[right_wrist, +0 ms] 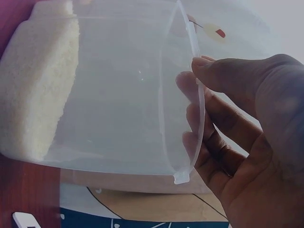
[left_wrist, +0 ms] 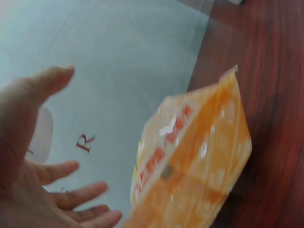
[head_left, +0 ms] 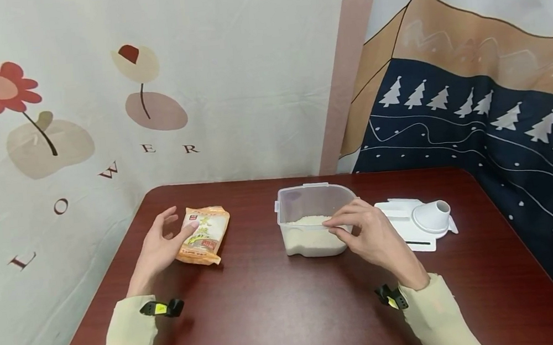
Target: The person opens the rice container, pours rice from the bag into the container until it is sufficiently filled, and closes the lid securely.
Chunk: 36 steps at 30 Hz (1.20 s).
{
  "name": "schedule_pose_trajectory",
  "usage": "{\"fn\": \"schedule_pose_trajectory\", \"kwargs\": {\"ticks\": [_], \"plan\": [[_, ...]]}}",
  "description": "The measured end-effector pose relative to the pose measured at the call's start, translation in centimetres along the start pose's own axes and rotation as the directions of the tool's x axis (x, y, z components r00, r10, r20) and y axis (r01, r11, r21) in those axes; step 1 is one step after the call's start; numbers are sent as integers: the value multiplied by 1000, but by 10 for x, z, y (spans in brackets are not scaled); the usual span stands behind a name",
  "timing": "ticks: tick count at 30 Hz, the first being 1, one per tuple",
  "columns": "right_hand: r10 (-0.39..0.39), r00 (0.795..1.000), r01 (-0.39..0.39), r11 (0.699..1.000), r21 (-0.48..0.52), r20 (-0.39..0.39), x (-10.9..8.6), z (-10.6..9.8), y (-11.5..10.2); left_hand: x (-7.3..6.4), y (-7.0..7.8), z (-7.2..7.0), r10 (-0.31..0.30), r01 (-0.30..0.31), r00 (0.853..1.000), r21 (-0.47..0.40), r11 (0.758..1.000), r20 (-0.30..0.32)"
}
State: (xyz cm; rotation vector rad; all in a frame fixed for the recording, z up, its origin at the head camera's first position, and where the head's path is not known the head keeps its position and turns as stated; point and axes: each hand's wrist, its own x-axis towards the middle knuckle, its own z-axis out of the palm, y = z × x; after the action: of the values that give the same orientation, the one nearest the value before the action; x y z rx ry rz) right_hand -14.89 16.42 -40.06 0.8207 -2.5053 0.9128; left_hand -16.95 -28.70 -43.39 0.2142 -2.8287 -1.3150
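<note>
A clear plastic container (head_left: 304,203) stands on the table, partly filled with white grains like rice (right_wrist: 42,80). My right hand (head_left: 370,235) pinches its rim, with the thumb on one side of the wall and the fingers on the other, as the right wrist view shows. An orange and white packet (head_left: 205,235) lies on the left part of the table. Beside it is my left hand (head_left: 161,247), its fingers spread and relaxed. In the left wrist view a gap shows between those fingers and the packet (left_wrist: 190,166).
A white plastic lid (head_left: 406,221) with a round spout lies right of the container, partly behind my right hand. The dark red table (head_left: 270,312) ends at a printed curtain (head_left: 248,86) at the back. Both wrists wear black straps.
</note>
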Motion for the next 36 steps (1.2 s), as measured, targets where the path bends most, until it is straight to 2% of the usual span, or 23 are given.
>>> {"fn": "schedule_pose_trajectory", "kwargs": {"ticks": [3,6,11,16,19,23,27,34,36], "plan": [[-7,1000,7,1000,1,-7,-1,0,1,-2,7,7,106,-107,994,-69,992,-27],[-12,1000,12,1000,4,-11,-2,1,1,-3,13,16,193,-196,981,-130,972,-38],[-15,1000,15,1000,24,-12,-2,4,0,-4,23,32,314,-317,948,-194,929,-44],[-25,1000,26,999,41,-14,-1,5,-1,-4,33,51,406,-401,913,-286,870,-45],[-30,999,31,999,41,-19,-1,6,0,-3,39,62,443,-425,896,-330,843,-23],[-37,999,38,999,35,-26,-1,6,0,-3,46,75,468,-424,884,-396,814,14],[-45,998,46,998,41,-37,0,8,1,-3,50,90,506,-432,861,-458,777,45],[-59,996,63,997,49,-72,-2,8,3,-2,57,117,528,-400,842,-534,745,106],[-56,996,60,997,53,-76,-2,7,4,-1,59,125,542,-402,832,-550,732,115]]}}
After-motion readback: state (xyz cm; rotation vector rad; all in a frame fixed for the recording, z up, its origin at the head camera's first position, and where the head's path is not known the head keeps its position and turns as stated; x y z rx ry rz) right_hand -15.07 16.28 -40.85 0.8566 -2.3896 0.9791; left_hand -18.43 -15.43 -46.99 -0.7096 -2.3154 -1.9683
